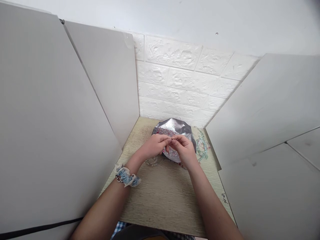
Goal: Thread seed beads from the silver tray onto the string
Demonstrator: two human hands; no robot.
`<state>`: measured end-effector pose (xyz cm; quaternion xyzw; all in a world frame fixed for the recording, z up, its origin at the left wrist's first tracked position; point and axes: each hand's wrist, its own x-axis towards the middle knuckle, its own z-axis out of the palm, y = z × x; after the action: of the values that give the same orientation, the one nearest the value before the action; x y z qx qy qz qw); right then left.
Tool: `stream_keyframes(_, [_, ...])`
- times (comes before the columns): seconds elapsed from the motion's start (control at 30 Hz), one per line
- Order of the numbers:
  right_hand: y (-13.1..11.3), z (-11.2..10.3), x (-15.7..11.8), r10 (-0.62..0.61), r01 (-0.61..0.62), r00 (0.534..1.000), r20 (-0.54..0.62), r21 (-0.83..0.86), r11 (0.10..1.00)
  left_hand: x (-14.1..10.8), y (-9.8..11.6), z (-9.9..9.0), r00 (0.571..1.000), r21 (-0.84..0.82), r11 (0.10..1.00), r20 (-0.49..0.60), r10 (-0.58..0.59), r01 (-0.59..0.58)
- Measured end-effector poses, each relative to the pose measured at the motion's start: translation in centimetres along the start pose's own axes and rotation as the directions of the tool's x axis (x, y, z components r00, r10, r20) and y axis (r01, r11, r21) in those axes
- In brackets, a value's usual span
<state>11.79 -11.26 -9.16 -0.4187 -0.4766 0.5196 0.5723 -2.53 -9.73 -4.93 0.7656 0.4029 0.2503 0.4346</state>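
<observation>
My left hand (pixel 156 145) and my right hand (pixel 185 150) meet in the middle of the view, fingertips pinched close together. Whatever sits between the fingertips is too small to make out. Just behind and below them lies a silvery bag (pixel 172 124), its mouth spread wide, with many small pink, red and pale beads (pixel 172 154) in it. Bead strings (pixel 202 146) in green and clear tones lie to the right of the bag. Near my left wrist a pale bead string (pixel 153 162) rests on the wood, partly hidden by the hand.
The narrow wooden tabletop (pixel 162 196) is hemmed in by a grey-white panel (pixel 50 116) on the left and another panel (pixel 267 110) on the right. A white brick-patterned wall (pixel 175 80) closes the back. Small metallic bits (pixel 223 198) lie at the right edge.
</observation>
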Motion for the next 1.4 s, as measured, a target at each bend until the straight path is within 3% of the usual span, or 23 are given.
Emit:
stream_keyframes(0.37, [-0.08, 0.04, 0.0, -0.009, 0.009, 1.0, 0.01, -0.014, 1.0, 0.09, -0.33, -0.37, 0.997, -0.036, 0.999, 0.073, 0.009, -0.007])
stream_keyframes(0.93, [-0.05, 0.0, -0.03, -0.017, 0.018, 0.999, 0.029, -0.043, 0.999, 0.1, -0.3, -0.35, 0.998, -0.039, 0.999, 0.067, 0.0, 0.002])
stream_keyframes(1.4, [-0.32, -0.06, -0.25, -0.083, 0.094, 0.995, 0.055, -0.254, 0.962, 0.1, -0.61, -0.29, 0.998, -0.003, 1.0, 0.059, -0.025, 0.025])
